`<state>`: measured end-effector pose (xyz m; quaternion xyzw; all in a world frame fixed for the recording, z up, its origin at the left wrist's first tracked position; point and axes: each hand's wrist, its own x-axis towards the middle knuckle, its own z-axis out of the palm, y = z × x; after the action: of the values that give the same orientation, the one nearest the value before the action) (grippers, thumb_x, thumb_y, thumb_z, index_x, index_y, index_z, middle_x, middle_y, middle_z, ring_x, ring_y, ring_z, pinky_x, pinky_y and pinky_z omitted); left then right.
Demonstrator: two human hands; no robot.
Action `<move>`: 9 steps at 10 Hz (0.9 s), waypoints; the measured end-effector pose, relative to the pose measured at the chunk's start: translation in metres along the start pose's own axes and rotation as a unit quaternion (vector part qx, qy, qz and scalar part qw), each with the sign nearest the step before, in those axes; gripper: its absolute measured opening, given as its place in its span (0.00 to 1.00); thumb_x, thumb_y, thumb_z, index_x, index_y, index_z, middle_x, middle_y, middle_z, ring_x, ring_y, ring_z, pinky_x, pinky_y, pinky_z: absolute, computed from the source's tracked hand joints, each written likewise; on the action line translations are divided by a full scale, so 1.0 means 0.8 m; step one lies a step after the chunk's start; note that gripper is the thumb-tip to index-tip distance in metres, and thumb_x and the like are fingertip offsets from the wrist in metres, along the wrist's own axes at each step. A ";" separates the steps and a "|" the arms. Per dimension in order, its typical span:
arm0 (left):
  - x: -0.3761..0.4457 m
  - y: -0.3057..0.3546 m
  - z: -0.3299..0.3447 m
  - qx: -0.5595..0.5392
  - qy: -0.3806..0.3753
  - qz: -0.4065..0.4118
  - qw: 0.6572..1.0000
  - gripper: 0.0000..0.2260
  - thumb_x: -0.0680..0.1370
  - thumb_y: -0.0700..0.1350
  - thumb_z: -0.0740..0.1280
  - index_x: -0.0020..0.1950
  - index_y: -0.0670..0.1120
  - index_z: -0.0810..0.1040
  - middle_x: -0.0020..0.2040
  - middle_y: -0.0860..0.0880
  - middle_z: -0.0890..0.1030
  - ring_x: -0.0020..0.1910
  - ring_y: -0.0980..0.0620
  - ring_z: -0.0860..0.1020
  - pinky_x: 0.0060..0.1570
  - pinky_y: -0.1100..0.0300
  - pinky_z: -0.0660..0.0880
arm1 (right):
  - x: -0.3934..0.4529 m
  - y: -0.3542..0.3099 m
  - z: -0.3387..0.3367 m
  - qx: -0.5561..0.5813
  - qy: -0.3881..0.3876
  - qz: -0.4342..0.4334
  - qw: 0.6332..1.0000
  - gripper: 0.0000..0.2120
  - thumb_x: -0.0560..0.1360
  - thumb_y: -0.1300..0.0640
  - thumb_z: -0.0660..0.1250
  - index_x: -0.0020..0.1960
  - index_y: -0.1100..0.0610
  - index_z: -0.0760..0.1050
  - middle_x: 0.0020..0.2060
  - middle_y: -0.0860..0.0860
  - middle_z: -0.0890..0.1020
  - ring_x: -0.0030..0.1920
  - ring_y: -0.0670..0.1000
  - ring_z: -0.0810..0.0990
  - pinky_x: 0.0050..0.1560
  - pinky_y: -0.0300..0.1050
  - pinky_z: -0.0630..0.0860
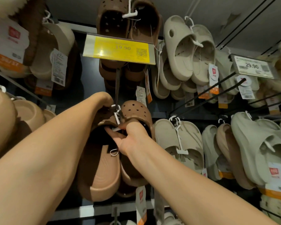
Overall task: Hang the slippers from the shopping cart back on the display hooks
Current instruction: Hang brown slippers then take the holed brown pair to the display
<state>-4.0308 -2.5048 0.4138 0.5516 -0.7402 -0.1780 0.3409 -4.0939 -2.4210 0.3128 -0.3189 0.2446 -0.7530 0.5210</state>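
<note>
The left hand (104,103) is curling over the toe of the brown slippers (104,159), while the right hand (131,137) is pinching their white hanger (118,117) at the hook (117,88). The perforated pair is hanging heels down below the yellow tag (120,48).

I have one view only, from the head camera, tilted upward and forward at the display wall (88,82) from close in. Its wide lens bends the edges, and both forearms reach in from the bottom toward the slipper racks just ahead.
</note>
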 end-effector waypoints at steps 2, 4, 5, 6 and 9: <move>-0.004 -0.020 -0.006 -0.017 0.074 0.050 0.996 0.08 0.76 0.39 0.64 0.38 0.41 0.70 0.37 0.42 0.75 0.35 0.46 0.75 0.44 0.52 0.72 | -0.015 0.018 -0.001 0.007 -0.005 0.029 1.000 0.20 0.79 0.69 0.51 0.71 0.64 0.60 0.69 0.61 0.66 0.67 0.59 0.70 0.41 0.44 0.77; -0.039 -0.027 -0.021 -0.016 0.053 0.083 0.995 0.08 0.77 0.46 0.65 0.42 0.42 0.72 0.38 0.44 0.74 0.35 0.49 0.72 0.43 0.54 0.69 | -0.052 0.031 -0.007 0.086 0.057 0.042 0.994 0.27 0.75 0.74 0.53 0.72 0.59 0.60 0.69 0.62 0.65 0.66 0.65 0.69 0.62 0.59 0.69; -0.057 -0.030 -0.021 -0.025 0.035 0.095 0.995 0.08 0.77 0.46 0.66 0.45 0.42 0.72 0.37 0.45 0.74 0.35 0.49 0.73 0.40 0.55 0.71 | -0.070 0.045 -0.019 0.108 0.062 0.051 0.991 0.25 0.75 0.74 0.52 0.71 0.62 0.62 0.65 0.65 0.69 0.64 0.66 0.70 0.58 0.57 0.73; -0.073 -0.031 -0.013 -0.090 0.035 0.102 0.990 0.08 0.77 0.46 0.66 0.50 0.42 0.72 0.36 0.45 0.75 0.33 0.50 0.74 0.33 0.57 0.71 | -0.078 0.063 -0.030 0.101 0.078 0.047 0.991 0.25 0.75 0.72 0.53 0.71 0.61 0.61 0.64 0.65 0.71 0.63 0.64 0.73 0.55 0.55 0.74; -0.104 -0.055 -0.004 -0.178 0.094 0.201 0.959 0.10 0.76 0.44 0.66 0.54 0.43 0.81 0.47 0.42 0.82 0.44 0.46 0.80 0.50 0.52 0.78 | -0.119 0.068 -0.032 0.018 0.100 0.003 0.995 0.08 0.77 0.69 0.57 0.51 0.61 0.72 0.58 0.64 0.76 0.46 0.58 0.80 0.48 0.51 0.78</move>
<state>-3.9846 -2.4412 0.3625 0.3359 -0.7568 -0.1819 0.5305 -4.0541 -2.3493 0.2360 -0.2323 0.2827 -0.7837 0.5020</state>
